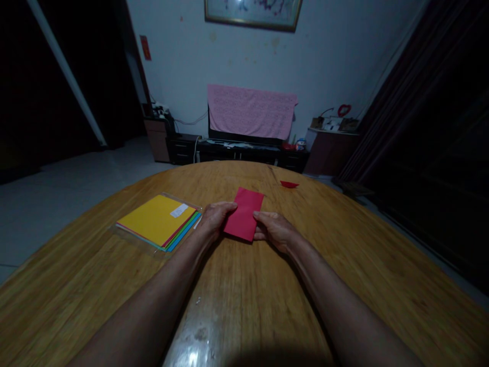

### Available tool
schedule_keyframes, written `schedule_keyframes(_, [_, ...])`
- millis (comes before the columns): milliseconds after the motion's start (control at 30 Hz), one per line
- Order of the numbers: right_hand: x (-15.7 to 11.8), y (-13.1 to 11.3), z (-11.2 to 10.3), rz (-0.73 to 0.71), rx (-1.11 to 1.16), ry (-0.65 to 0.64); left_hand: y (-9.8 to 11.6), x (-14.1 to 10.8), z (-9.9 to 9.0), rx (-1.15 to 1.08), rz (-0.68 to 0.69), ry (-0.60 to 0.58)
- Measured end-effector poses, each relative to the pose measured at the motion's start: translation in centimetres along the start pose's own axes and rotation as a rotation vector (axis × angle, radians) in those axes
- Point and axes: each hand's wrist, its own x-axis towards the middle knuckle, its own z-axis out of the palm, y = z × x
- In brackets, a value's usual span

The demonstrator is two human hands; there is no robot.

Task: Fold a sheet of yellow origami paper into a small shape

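A red paper rectangle [244, 214], longer than it is wide, is held between both hands over the middle of the wooden table. My left hand [217, 219] grips its left edge, thumb on top. On the opposite edge, my right hand [275, 228] pinches the paper with the thumb on top and fingers partly beneath. Left of the hands lies a stack of coloured paper [153, 219] in a clear sleeve, yellow on top, with a white label. A small red folded paper piece [289, 184] sits farther back on the right.
The round wooden table [244, 306] has a curved far edge. Beyond it stand a low black cabinet [183, 150] and a screen draped with a pink cloth [250, 112]. Side cabinets with small items flank them, and a framed picture [252, 12] hangs above.
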Motion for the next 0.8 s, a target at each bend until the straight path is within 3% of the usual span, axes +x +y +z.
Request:
schedule_keyframes(367, [0.5,-0.3,-0.9,-0.074,0.052,0.318,0.9,-0.7,-0.1,0.277,-0.043,-0.101])
schedule_keyframes(567, [-0.1,-1.1,-1.2,-0.072,-0.27,0.288,1.3,-0.7,-0.1,0.519,-0.138,-0.104])
schedule_keyframes(800, [0.0,-1.2,-0.6,-0.053,-0.688,0.316,0.9,0.2,-0.9,0.762,-0.047,-0.173])
